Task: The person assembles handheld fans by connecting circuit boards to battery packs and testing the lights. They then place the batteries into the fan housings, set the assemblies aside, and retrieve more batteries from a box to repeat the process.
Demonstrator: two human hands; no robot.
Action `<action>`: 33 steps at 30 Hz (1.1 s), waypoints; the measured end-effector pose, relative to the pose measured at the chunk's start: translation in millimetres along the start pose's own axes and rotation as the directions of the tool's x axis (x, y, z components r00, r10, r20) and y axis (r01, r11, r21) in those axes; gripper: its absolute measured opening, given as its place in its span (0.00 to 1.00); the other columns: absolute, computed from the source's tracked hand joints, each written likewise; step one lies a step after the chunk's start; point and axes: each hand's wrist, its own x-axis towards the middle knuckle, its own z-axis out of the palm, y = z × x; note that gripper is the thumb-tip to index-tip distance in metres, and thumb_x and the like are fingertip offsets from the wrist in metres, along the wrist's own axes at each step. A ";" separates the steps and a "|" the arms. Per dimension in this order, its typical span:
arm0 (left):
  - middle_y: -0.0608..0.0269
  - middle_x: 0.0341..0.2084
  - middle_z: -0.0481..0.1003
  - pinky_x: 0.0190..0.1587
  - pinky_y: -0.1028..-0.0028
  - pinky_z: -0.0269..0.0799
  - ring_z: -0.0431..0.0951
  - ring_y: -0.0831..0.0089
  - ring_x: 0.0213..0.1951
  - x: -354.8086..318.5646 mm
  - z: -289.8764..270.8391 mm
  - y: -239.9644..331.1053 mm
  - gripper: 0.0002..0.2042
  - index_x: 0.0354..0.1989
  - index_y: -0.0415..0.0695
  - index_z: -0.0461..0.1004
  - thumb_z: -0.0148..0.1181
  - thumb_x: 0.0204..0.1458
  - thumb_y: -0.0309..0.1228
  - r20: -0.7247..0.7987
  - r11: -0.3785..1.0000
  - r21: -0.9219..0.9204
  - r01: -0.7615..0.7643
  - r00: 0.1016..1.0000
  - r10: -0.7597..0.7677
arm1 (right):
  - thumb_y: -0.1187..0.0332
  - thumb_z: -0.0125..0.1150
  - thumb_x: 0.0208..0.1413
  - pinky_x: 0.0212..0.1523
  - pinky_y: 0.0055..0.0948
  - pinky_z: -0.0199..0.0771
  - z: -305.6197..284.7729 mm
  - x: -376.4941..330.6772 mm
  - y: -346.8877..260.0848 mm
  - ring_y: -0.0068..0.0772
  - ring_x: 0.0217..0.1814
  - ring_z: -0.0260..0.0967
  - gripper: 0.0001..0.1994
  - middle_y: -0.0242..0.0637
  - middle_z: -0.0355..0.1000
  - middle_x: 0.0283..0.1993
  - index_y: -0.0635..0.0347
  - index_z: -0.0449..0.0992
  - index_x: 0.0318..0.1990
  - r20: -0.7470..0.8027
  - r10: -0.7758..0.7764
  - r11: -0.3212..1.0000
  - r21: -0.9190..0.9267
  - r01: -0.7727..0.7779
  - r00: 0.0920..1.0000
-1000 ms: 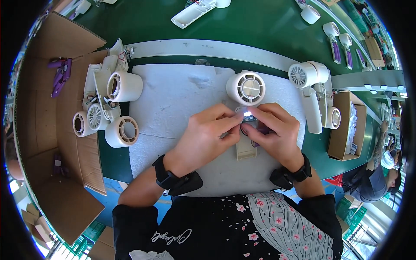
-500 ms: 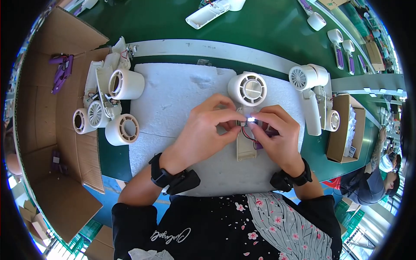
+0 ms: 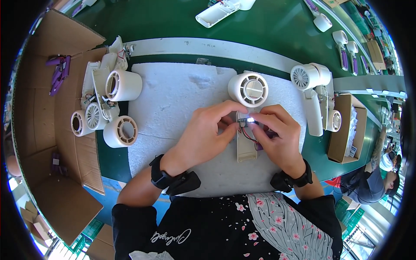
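A cream hand-held fan lies on a white foam mat, its round grille head away from me and its open handle pointing toward me. My left hand and my right hand meet over the top of the handle. Their fingertips pinch a small circuit part with red and black wires set in the handle. Both wrists wear black bands.
Several cream fan heads and housings are heaped at the left on cardboard. Two assembled fans lie at the right beside a small cardboard box. A green conveyor runs behind with more parts. Another person is at the far right.
Both hands stay together over the fan handle. The fingers have shifted slightly, and the small part with its wires now shows between the fingertips.
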 end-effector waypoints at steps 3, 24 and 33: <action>0.59 0.33 0.78 0.37 0.77 0.76 0.80 0.75 0.34 0.4 2.9 -0.8 0.17 0.48 0.40 0.75 0.55 0.50 0.13 -0.046 1.000 -0.012 0.023 0.999 -0.023 | 0.78 0.69 0.44 0.25 0.21 0.72 -1.0 1.3 -0.4 0.23 0.28 0.72 0.11 0.35 0.72 0.36 0.62 0.80 0.38 0.003 -0.050 0.997 -0.059 0.050 0.999; 0.59 0.40 0.76 0.35 0.74 0.74 0.78 0.70 0.33 -0.9 0.5 5.9 0.16 0.43 0.47 0.80 0.61 0.44 0.18 -0.018 0.953 0.241 -0.184 0.981 0.194 | 0.79 0.71 0.39 0.37 0.29 0.75 -55.6 1.4 -12.0 0.39 0.36 0.74 0.15 0.40 0.74 0.39 0.64 0.74 0.36 0.230 0.018 0.997 -0.071 -0.001 0.973; 0.61 0.38 0.76 0.31 0.76 0.72 0.75 0.73 0.27 -3.1 15.9 1.6 0.14 0.41 0.44 0.78 0.61 0.44 0.18 -0.121 0.959 0.216 -0.182 0.970 0.212 | 0.79 0.71 0.39 0.37 0.30 0.77 -49.7 -34.3 -9.7 0.41 0.37 0.76 0.10 0.43 0.75 0.42 0.65 0.77 0.32 0.125 -0.116 0.962 -0.233 0.143 0.985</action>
